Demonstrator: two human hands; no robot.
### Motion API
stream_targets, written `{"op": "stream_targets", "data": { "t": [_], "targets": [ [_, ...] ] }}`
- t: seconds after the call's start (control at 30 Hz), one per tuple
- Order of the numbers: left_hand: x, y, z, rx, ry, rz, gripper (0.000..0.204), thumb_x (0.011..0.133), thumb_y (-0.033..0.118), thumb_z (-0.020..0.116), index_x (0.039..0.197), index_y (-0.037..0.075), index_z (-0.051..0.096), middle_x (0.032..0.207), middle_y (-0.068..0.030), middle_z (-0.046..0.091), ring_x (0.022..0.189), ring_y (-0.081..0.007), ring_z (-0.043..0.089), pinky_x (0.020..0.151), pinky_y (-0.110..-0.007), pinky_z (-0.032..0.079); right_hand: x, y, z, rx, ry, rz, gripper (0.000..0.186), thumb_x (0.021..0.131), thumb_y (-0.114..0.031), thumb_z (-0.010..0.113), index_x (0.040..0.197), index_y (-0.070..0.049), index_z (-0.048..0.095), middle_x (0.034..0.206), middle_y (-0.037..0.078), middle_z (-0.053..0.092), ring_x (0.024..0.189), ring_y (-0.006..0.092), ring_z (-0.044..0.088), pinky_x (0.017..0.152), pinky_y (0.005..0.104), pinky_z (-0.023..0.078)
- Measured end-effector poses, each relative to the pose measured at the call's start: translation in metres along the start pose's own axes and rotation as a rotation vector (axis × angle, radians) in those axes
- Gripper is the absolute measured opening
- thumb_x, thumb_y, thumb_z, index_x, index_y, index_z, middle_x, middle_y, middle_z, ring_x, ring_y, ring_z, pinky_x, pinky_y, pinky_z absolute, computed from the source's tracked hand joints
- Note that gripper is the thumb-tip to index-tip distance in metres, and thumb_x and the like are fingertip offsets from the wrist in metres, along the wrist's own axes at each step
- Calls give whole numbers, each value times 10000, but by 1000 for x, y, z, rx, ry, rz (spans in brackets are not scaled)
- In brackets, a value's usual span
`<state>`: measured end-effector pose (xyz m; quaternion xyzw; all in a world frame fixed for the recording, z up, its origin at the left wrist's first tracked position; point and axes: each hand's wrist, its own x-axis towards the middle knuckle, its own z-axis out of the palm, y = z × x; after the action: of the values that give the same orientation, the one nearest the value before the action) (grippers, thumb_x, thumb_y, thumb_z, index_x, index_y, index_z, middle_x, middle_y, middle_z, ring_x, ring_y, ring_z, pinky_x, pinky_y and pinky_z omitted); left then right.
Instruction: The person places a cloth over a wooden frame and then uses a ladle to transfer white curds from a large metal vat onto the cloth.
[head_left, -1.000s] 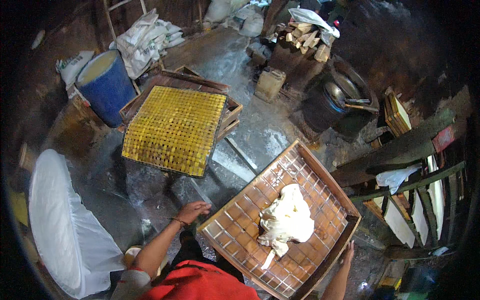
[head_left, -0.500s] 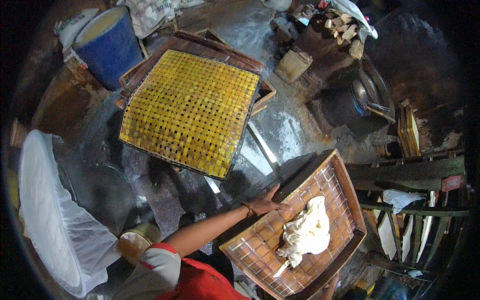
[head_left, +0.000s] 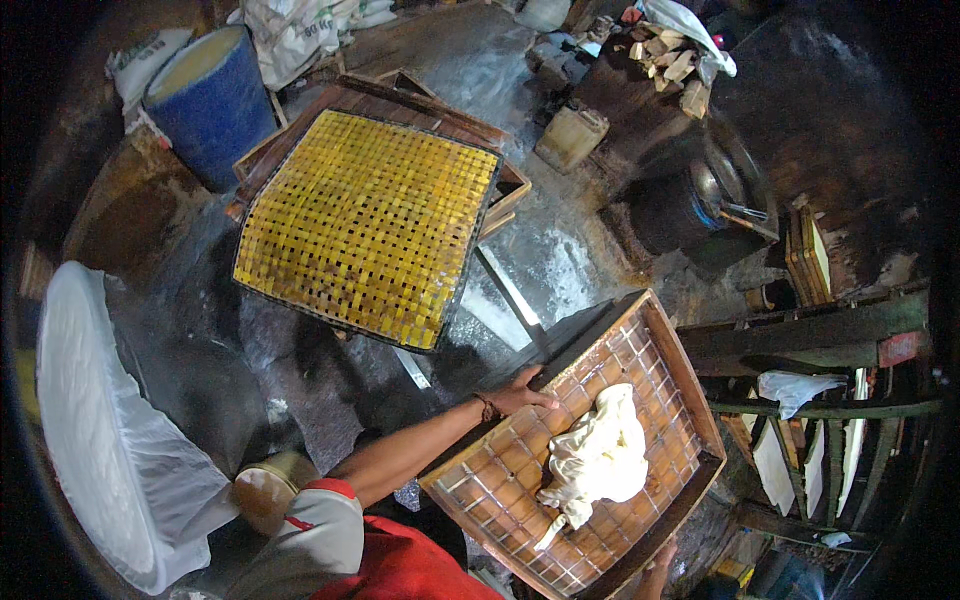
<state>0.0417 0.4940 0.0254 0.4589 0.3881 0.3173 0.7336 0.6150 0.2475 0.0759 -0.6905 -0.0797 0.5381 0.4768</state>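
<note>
A shallow wooden tray [head_left: 690, 375] with a lattice-patterned bottom is tilted in front of me at the lower right. On it lies a crumpled cream cloth [head_left: 605, 440], bunched up with a thin tail toward me. My left hand [head_left: 522, 391] is closed on the tray's left far edge, thumb over the rim. At the opposite side, low in the picture, my right hand [head_left: 657, 568] holds the tray's near right edge; most of its fingers are hidden beneath it.
Ahead, a yellow woven mat [head_left: 370, 220] rests on stacked wooden frames. A large round vessel draped in white cloth [head_left: 90, 420] stands at left. Behind are a blue barrel [head_left: 215, 110] and a jerrycan [head_left: 572, 140]. A slatted wooden rack [head_left: 800, 345] borders the right.
The view has shifted a little, so the mat, the jerrycan and the tray all appear slightly further left. Both hands keep their hold, and the cloth stays on the tray.
</note>
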Motion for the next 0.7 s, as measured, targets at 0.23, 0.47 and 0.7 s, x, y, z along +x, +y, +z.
{"op": "stream_targets", "data": {
  "t": [0.23,0.47,0.7],
  "targets": [
    [-4,-10,-8,75,42,-70,1176,627,595,736,1408,-99,197,1452,-258,259,1371,-330,224,1123,-369,174,12,-3,3,10,-44,0,754,864,-649,429,1272,-19,505,1178,163,574,1042,295,574,884,401,475],
    [0,2,9,38,-15,-89,1178,668,609,707,1429,-82,132,1495,-243,160,1402,-303,140,1141,-365,115,-2,6,-10,62,-17,-13,745,866,-644,433,1262,-18,514,1154,166,586,1018,290,587,864,393,489],
    [-5,-89,-48,-449,71,61,765,960,529,332,1466,9,91,1532,-68,122,1395,-164,121,1141,-316,101,-29,26,0,135,-61,-70,736,868,-638,438,1252,-17,523,1131,168,598,995,284,599,845,385,502]
  ]
}}
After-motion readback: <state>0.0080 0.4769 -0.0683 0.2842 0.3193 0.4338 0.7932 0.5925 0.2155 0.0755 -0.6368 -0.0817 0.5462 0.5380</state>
